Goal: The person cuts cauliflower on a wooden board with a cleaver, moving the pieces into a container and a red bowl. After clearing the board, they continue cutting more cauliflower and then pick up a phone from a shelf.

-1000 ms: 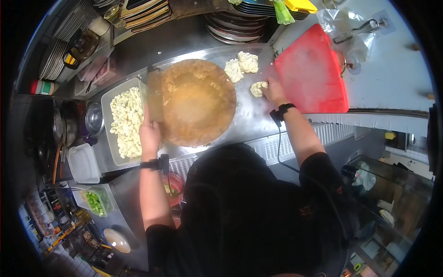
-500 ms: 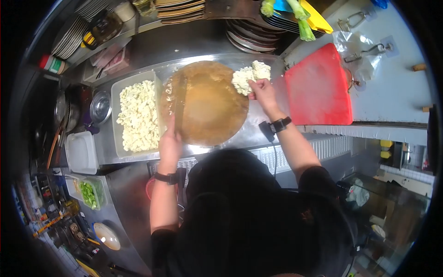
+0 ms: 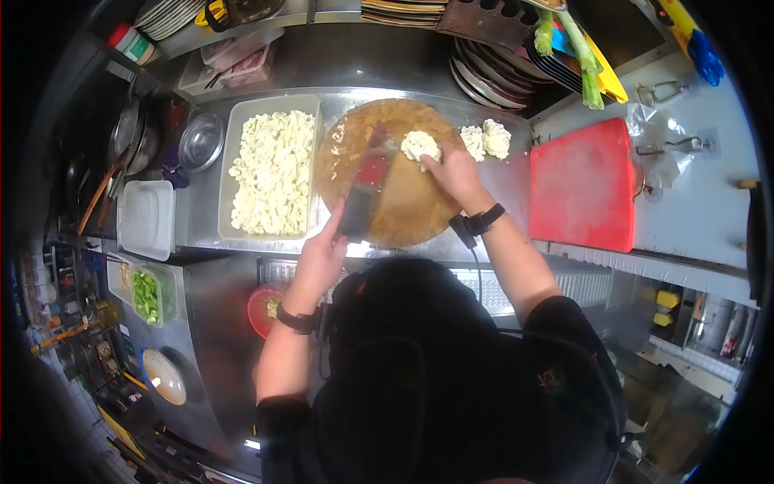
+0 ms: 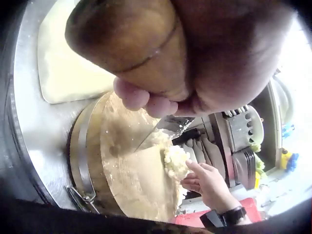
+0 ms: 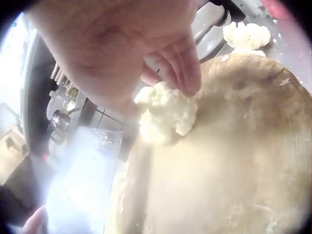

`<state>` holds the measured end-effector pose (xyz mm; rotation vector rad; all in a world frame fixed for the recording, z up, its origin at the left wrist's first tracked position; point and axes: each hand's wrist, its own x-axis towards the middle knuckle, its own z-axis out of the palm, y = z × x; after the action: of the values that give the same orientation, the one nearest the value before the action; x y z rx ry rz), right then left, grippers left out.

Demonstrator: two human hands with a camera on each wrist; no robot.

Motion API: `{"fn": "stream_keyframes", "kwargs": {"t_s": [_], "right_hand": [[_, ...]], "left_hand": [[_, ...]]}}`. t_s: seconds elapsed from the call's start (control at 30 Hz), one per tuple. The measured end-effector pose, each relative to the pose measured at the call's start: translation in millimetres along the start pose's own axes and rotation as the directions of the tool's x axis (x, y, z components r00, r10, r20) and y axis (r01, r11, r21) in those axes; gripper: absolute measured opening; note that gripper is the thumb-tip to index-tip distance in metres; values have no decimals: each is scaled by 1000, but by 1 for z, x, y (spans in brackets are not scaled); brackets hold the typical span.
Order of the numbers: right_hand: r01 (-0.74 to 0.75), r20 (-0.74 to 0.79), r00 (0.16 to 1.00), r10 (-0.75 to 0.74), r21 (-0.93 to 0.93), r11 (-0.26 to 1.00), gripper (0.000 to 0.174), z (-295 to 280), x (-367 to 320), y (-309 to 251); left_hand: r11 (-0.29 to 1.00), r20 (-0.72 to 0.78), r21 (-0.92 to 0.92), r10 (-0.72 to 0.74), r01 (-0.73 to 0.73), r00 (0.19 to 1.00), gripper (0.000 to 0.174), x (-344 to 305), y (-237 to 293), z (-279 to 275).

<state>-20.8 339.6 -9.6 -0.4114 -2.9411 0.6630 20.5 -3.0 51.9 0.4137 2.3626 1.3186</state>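
A round wooden chopping block [image 3: 411,206] stands on the steel counter. My left hand [image 3: 321,262] grips a cleaver [image 3: 369,181] by its wooden handle [image 4: 131,39], the blade over the block's left part. Over the block's upper right, my right hand [image 3: 458,173] pinches a white cauliflower piece [image 3: 420,146]; the right wrist view shows the fingers [image 5: 185,68] against the piece [image 5: 165,114]. Two more cauliflower pieces [image 3: 495,139] lie just right of the block. Left of the block, a tub [image 3: 228,173] is filled with cut florets [image 3: 274,173].
A red board [image 3: 582,185] is at the right. Left of the tub are a metal bowl [image 3: 201,142] and a pale plastic container [image 3: 146,218]. Stacked plates [image 3: 492,77] and leek stalks [image 3: 576,44] are at the back. A red bowl [image 3: 260,313] sits below the counter edge.
My right hand has picked up a cauliflower piece and brought it left over the block. My left hand has moved the cleaver from the tub's side to above the block. The head view has shifted.
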Motion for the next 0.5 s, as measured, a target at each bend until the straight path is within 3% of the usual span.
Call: {"fn": "stream_keyframes", "kwargs": {"t_s": [0.1, 0.37, 0.43, 0.5], "right_hand": [[0, 14, 1000, 0, -35, 999, 45, 2, 9, 8], [-17, 72, 997, 21, -53, 998, 40, -3, 18, 14], [-13, 80, 997, 18, -64, 998, 40, -2, 19, 13], [-10, 75, 997, 15, -63, 998, 40, -2, 18, 11]], "left_hand": [[991, 94, 63, -122, 117, 988, 73, 1, 18, 1], [998, 113, 70, -1, -7, 994, 70, 17, 12, 25], [984, 29, 114, 137, -139, 990, 73, 20, 9, 31], [986, 57, 131, 93, -99, 994, 73, 21, 14, 29]]}}
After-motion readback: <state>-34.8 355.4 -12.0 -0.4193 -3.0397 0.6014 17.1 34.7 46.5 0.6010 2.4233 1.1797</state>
